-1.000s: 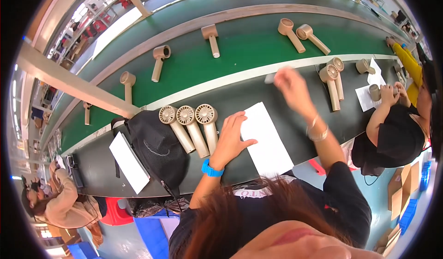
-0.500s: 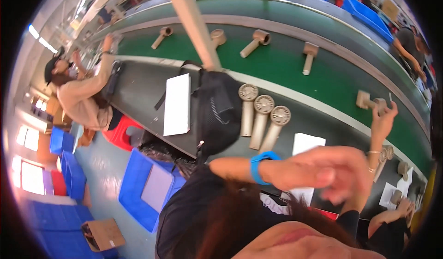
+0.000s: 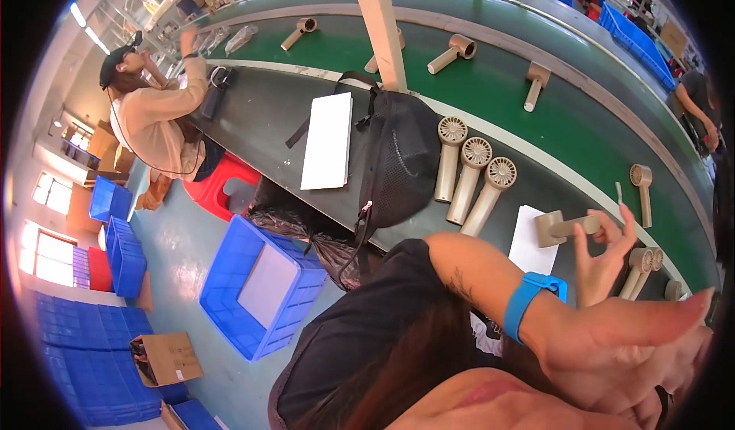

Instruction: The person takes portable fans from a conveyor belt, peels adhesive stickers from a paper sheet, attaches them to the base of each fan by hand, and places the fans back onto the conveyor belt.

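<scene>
My right hand (image 3: 605,258) is closed on the handle of a beige handheld fan body (image 3: 548,229), its round head pointing left above a white paper (image 3: 532,252). A thin pale strip (image 3: 619,192) sticks up by the same fingers. Closer to me, my left hand (image 3: 624,349), with a blue wristband (image 3: 528,304), is raised with the thumb stretched out; nothing shows in it, though its fingertips are partly hidden. Three beige handheld fans (image 3: 476,154) with finned heads lie side by side on the dark table, and more fans (image 3: 640,261) lie right of my right hand.
Spaced fan bodies (image 3: 453,55) lie on the green conveyor belt (image 3: 498,112) beyond the table. A black backpack (image 3: 402,162) and white booklet (image 3: 328,140) are on the left. A blue crate (image 3: 295,307) stands on the floor. A co-worker (image 3: 157,108) sits at far left.
My right hand has come back from the belt to above the table with the fan body. My left hand has moved right and nearer. The view has shifted, and another fan shows on the belt.
</scene>
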The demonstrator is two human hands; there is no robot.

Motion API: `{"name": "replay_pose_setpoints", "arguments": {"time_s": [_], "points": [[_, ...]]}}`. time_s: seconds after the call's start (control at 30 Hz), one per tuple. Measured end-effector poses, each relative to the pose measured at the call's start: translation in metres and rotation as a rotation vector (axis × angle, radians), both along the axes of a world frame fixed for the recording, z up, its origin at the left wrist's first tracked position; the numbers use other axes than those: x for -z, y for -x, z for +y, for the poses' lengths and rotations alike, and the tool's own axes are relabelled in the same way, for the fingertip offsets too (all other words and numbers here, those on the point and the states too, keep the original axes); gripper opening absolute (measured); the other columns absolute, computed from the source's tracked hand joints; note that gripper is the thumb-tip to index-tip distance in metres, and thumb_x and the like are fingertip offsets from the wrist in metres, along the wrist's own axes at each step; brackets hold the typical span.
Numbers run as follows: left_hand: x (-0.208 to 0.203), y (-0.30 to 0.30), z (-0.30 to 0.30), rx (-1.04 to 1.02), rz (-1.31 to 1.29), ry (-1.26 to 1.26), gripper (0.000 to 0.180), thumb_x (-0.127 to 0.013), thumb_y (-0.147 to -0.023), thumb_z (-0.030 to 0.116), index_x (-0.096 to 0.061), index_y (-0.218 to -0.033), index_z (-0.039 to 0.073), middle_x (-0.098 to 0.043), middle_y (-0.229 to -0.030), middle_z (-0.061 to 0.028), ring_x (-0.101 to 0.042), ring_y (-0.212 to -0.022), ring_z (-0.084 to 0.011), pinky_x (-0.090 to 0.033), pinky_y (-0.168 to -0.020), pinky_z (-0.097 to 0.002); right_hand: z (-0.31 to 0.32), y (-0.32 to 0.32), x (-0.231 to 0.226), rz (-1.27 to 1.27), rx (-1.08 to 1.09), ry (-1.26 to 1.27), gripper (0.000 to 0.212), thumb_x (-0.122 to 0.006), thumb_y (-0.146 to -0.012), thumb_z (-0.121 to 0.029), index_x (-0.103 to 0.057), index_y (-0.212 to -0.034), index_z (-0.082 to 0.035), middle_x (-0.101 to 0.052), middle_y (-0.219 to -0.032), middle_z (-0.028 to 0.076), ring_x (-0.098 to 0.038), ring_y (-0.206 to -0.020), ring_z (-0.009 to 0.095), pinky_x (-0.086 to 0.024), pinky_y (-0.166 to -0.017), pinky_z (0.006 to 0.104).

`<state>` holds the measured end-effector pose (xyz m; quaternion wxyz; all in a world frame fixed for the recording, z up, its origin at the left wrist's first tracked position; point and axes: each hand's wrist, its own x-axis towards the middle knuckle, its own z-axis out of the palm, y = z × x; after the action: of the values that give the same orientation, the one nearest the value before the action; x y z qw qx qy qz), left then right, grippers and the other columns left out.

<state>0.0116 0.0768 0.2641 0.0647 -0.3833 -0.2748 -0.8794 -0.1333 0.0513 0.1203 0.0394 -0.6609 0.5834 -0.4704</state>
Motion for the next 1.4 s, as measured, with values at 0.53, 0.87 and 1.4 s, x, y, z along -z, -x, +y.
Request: {"name": "replay_pose_setpoints", "arguments": {"time_s": [0.53, 0.87, 1.4], "points": [[0.095, -0.002, -0.051, -1.250, -0.183, 0.262, 0.027, -0.068, -0.079, -0.003, -0.061, -0.104, 0.001, -0.054, -0.112, -0.0084, -0.053, -0.087, -0.0106, -0.047, -0.073, -0.0237, 0.006, 0.024, 0.049, 0.182, 0.111, 0.076, 0.054, -0.079, -0.072, -0.016, -0.052, -0.118, -0.002, -0.061, -0.100, 0.006, -0.053, -0.077, 0.015, -0.045, -0.073, 0.0275], [0.184, -0.010, -0.067, -1.701, -0.711, 0.805, 0.059, -0.068, -0.075, -0.002, -0.046, -0.129, 0.003, -0.056, -0.123, -0.0135, -0.056, -0.113, -0.0236, -0.044, -0.095, -0.0339, 0.018, -0.014, 0.030, -0.366, -0.074, 0.040, 0.078, -0.078, -0.070, -0.002, -0.030, -0.132, -0.001, -0.063, -0.103, 0.009, -0.057, -0.084, 0.014, -0.045, -0.079, 0.0270], [0.195, -0.006, -0.065, -1.781, -0.642, 0.885, 0.036, -0.072, -0.073, -0.005, -0.062, -0.107, 0.001, -0.064, -0.110, -0.0115, -0.059, -0.103, -0.0236, -0.045, -0.091, -0.0328, 0.046, 0.019, 0.023, -0.807, -0.235, -0.063, 0.012, -0.061, -0.087, 0.002, -0.054, -0.097, 0.001, -0.055, -0.093, 0.004, -0.051, -0.084, 0.010, -0.043, -0.078, 0.0229]]}}
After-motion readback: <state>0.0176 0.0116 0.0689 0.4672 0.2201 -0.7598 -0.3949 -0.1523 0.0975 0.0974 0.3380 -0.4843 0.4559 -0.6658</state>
